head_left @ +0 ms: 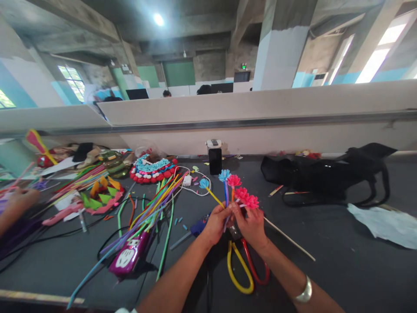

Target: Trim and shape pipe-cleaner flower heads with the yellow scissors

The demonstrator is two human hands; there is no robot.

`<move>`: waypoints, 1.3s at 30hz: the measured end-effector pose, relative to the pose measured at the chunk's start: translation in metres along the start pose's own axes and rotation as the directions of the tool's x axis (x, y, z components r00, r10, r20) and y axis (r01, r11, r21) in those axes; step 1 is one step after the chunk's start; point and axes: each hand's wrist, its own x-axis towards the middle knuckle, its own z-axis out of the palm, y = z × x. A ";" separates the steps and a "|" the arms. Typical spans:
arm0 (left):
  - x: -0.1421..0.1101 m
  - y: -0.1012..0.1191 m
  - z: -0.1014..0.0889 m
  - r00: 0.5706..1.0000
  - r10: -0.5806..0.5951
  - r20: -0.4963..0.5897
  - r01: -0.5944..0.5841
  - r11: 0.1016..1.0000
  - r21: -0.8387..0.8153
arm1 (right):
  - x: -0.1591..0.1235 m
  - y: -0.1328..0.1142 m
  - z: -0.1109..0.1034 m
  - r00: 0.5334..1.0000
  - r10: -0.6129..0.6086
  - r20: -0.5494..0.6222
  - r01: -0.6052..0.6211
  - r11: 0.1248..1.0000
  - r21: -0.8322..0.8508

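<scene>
Above the dark table, my left hand [217, 222] and my right hand [252, 226] meet, fingers closed around the stems of several small artificial flowers. One blue flower [204, 183] leans left on a yellow stem, and another blue flower [224, 175] stands upright on a purple stem. Beside them are a red-pink flower [233, 180] on an orange stem and pink flowers [251, 201] close over my right hand. The fingers partly hide the stems. Scissors [240, 282] with one yellow and one red handle lie below my hands. A partly hidden blue tool [198, 228] is near my left wrist.
Loose pipe cleaners [156, 204] spread over a purple pouch [128, 256] on the left. Behind them lies a red, white and blue flower piece [153, 167]. A phone [215, 161] stands ahead; a black bag [325, 174] lies right. Another person's hand [24, 200] is far left.
</scene>
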 end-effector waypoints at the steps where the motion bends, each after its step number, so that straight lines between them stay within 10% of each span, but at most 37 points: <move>1: 0.000 0.000 0.000 1.000 0.000 -0.003 0.000 1.000 0.000 | 0.000 0.000 0.001 1.000 0.008 0.000 -0.008 1.000 0.001; 25: 0.004 -0.002 0.002 0.970 0.148 -0.192 -0.129 0.986 0.111 | 0.004 0.007 -0.001 0.959 0.273 0.074 -0.278 0.958 0.064; 33: 0.005 -0.002 -0.002 0.947 0.177 -0.269 -0.147 0.981 0.128 | 0.025 0.034 -0.016 0.884 0.433 0.178 -0.430 0.901 -0.058; 39: 0.008 0.000 -0.007 0.953 0.140 -0.269 -0.113 0.987 0.116 | 0.041 0.073 -0.044 0.721 0.607 0.335 -0.519 0.792 -0.322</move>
